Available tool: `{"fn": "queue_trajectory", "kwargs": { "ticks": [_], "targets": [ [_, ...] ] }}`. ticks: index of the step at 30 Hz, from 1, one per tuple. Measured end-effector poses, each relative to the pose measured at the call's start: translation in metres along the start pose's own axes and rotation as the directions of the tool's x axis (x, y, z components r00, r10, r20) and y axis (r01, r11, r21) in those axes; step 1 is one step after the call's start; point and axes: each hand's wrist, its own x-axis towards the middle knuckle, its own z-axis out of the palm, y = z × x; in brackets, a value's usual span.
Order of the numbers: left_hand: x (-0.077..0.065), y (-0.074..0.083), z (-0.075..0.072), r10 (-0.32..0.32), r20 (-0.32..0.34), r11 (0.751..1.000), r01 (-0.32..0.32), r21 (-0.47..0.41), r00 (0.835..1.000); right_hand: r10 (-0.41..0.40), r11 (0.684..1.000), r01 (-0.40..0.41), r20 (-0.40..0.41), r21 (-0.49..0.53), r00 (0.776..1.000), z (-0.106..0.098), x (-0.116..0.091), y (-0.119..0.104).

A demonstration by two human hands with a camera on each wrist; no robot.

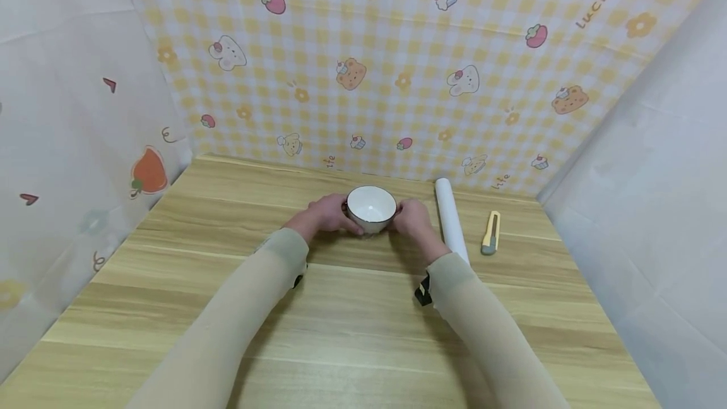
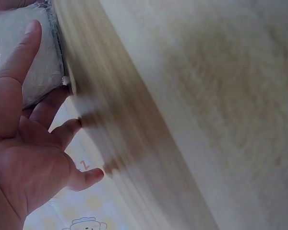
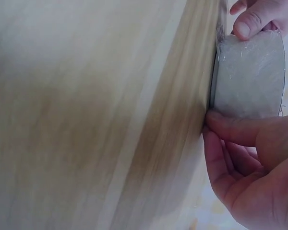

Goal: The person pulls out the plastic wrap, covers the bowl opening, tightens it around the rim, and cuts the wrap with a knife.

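Note:
A white bowl (image 1: 372,205) with a dark rim stands upright near the back of the table, and clear cling film (image 3: 249,72) covers its outer side in the right wrist view. My left hand (image 1: 334,213) holds the bowl from the left. In the left wrist view, its thumb (image 2: 26,52) lies along the wrapped side while the other fingers reach behind, the lower ones spread. At the right side, my right hand (image 1: 413,218) has curled fingers and pinches the cling film with thumb and forefinger low by the bowl's base (image 3: 213,91).
Right of the bowl lies a long white roll (image 1: 450,219), partly behind the right forearm. Farther right is a yellow and grey box cutter (image 1: 491,233). A checked cloth (image 1: 386,100) hangs at the wooden table's (image 1: 352,333) back edge, with pale sheets on both sides.

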Motion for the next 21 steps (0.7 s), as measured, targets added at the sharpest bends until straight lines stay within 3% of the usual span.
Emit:
{"fn": "queue_trajectory", "kwargs": {
  "ticks": [3, 9, 14, 17, 21],
  "targets": [
    [0.0, -0.002, 0.001, 0.002, 0.002, 1.0, -0.002, 0.0, 1.0, -0.006, 1.0, 0.006, 0.007, -0.004, 1.0, 0.0, -0.001, 0.0],
    [-0.001, -0.004, 0.002, 0.019, 0.005, 1.0, -0.019, -0.004, 1.0, 0.022, 0.998, -0.028, 0.101, 0.052, 0.995, 0.0, -0.005, 0.004],
    [-0.004, -0.012, 0.003, 0.046, 0.043, 0.988, -0.039, -0.147, 0.998, 0.048, 0.995, -0.063, 0.184, 0.077, 0.982, -0.009, -0.013, 0.004],
    [-0.008, -0.018, 0.002, 0.022, 0.077, 0.977, -0.005, -0.213, 0.997, 0.007, 0.999, -0.014, 0.22, 0.033, 0.976, -0.016, -0.021, 0.004],
    [-0.019, -0.024, -0.004, 0.014, 0.078, 0.991, -0.003, -0.131, 0.997, -0.107, 0.994, 0.111, 0.185, -0.009, 0.977, -0.029, -0.034, 0.01]
  ]
}}
